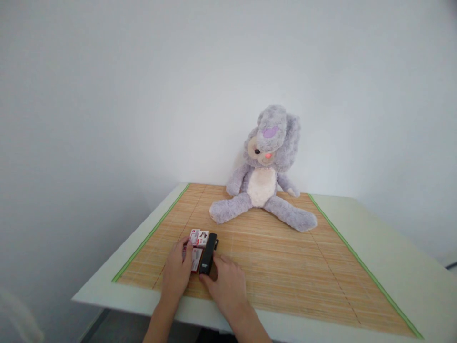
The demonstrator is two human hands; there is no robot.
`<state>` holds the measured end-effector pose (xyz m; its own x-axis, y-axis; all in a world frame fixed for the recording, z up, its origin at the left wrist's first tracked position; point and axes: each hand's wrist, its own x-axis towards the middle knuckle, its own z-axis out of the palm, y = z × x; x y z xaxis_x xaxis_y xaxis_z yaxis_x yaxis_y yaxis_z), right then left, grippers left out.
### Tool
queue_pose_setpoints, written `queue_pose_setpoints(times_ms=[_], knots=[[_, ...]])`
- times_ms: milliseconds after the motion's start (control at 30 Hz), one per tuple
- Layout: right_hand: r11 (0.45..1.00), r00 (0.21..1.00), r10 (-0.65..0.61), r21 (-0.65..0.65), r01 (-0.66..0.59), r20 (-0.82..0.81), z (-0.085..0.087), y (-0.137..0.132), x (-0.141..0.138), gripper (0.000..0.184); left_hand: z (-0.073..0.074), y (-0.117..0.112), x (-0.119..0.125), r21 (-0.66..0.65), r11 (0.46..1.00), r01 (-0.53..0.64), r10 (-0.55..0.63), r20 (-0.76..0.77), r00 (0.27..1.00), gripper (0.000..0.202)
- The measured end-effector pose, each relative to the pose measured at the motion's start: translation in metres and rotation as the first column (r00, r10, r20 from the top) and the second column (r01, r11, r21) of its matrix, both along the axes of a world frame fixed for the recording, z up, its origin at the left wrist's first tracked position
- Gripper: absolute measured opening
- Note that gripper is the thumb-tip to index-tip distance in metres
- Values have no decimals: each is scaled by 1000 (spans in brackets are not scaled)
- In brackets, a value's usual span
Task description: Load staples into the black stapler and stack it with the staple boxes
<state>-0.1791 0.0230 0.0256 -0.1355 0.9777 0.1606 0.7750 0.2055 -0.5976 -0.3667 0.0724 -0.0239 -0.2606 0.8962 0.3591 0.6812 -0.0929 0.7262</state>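
Observation:
A black stapler lies on the bamboo mat near the table's front left. My right hand has its fingers closed on the stapler's near end. Two small red-and-white boxes sit just left of the stapler: one at the far side, one closer to me. My left hand rests on the mat with its fingers curled against the nearer box.
A grey plush rabbit sits upright at the back of the mat, legs spread toward me. The mat has a green border and lies on a pale table against a white wall. The table's front edge runs just below my wrists.

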Motion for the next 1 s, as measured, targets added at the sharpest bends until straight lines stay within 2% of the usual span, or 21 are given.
queue_pose_setpoints(times_ms=[300,733,1000], knots=[[1000,1000,4,19,-5,24,-1,1,-9,60,-6,4,-2,-5,999,-39,39,-14,999,49],[1000,999,-12,7,12,51,-3,2,-10,62,5,-2,6,-13,998,-64,63,-57,996,48],[1000,1000,-6,14,6,11,-5,2,-10,63,5,-1,6,2,997,-74,74,-82,994,47]])
